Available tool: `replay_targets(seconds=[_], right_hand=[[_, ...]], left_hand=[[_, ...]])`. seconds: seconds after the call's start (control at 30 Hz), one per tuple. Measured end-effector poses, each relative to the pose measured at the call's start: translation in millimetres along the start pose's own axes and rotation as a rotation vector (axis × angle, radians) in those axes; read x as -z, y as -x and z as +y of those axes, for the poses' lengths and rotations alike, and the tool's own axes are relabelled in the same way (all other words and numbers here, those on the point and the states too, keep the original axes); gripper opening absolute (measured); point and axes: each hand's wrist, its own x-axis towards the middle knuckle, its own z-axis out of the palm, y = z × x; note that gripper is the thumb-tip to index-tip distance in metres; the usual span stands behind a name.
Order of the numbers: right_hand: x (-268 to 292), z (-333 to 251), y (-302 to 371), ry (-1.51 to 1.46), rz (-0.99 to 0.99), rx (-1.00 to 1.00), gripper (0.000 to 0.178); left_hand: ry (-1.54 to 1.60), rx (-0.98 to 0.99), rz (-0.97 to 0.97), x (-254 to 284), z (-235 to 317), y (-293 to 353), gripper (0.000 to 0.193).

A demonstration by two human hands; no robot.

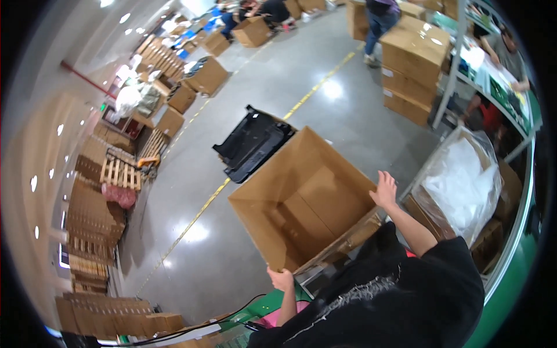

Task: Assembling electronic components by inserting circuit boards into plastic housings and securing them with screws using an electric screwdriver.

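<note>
A large open cardboard box (316, 200) is in front of me, its inside walls and bottom seam showing. My left hand (282, 279) is closed on the box's near left corner, thumb at the rim. At the right corner, my right hand (384, 191) touches the rim with its thumb side, its fingers stretched out and apart. Just beyond the box, a black plastic tray-like part (255, 142) rests on top of something mostly hidden by the box.
Stacked closed cartons (412, 69) stand at the far right, near a person standing. A bag-lined carton with white material (461, 174) is close on my right, beside a shelf frame (452, 75). Yellow tape (203, 209) crosses the floor. Wooden pallets (120, 173) lie left.
</note>
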Motion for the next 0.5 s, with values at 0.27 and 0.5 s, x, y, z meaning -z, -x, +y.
replay_targets(seconds=[0.27,0.5], right_hand=[[-60.3,104.7,-26.5,-0.397,-0.711,-0.339,0.052],[-12.4,87.1,-32.0,-0.496,-0.772,-0.412,0.045]], left_hand=[[-0.298,0.277,-0.320,-34.0,-9.2,-44.9,0.046],[0.028,0.312,-1.223,-76.3,37.2,-98.1,0.048]])
